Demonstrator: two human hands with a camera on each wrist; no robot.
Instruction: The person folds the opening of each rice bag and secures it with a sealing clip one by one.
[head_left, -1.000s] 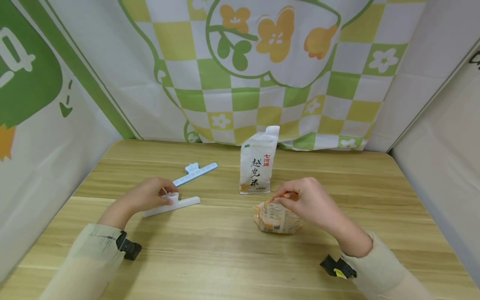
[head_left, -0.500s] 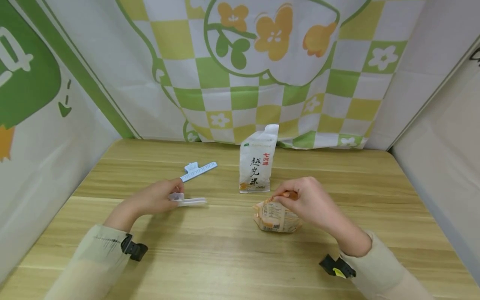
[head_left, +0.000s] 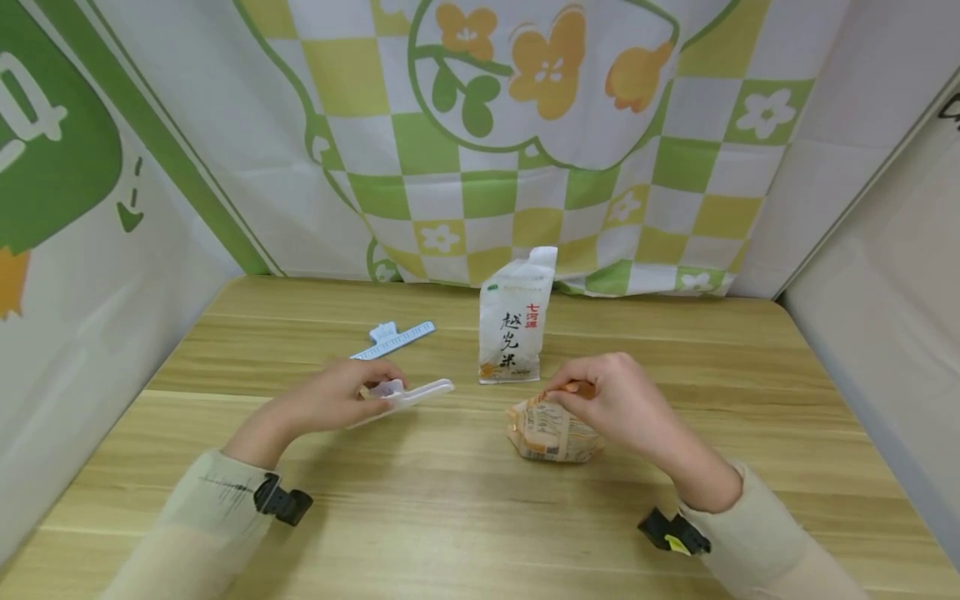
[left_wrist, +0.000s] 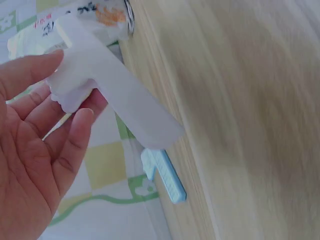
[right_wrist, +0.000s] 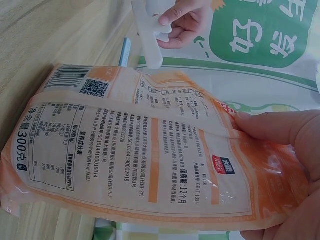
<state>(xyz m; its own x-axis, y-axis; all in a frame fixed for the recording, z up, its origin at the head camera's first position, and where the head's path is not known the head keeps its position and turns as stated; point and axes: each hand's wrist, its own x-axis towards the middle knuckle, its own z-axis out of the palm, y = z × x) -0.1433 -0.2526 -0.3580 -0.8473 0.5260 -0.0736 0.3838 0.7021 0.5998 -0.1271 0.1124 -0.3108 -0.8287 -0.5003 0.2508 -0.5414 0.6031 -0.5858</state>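
The wooden table (head_left: 480,525) fills the lower part of my head view. The white bag (head_left: 512,329) stands upright on it, just right of the frame's centre. Below and slightly right of that is the orange bag (head_left: 551,435), its base apparently resting on the table.

My right hand (head_left: 626,404), right of centre, pinches the orange bag's top end between thumb and fingers. My left hand (head_left: 330,396), left of centre, pinches the white clip (head_left: 423,392) by its handle, and the bar points toward the middle of the frame, well apart from the orange bag. I cannot tell whether the clip's two bars are parted. The blue clip (head_left: 408,337) lies behind that hand, partly hidden.

Handling: pinch the bag's top flat, without pressing the filled part. Carry the clip clear of the table. Press its handle evenly, since an off-centre grip could twist the bar.
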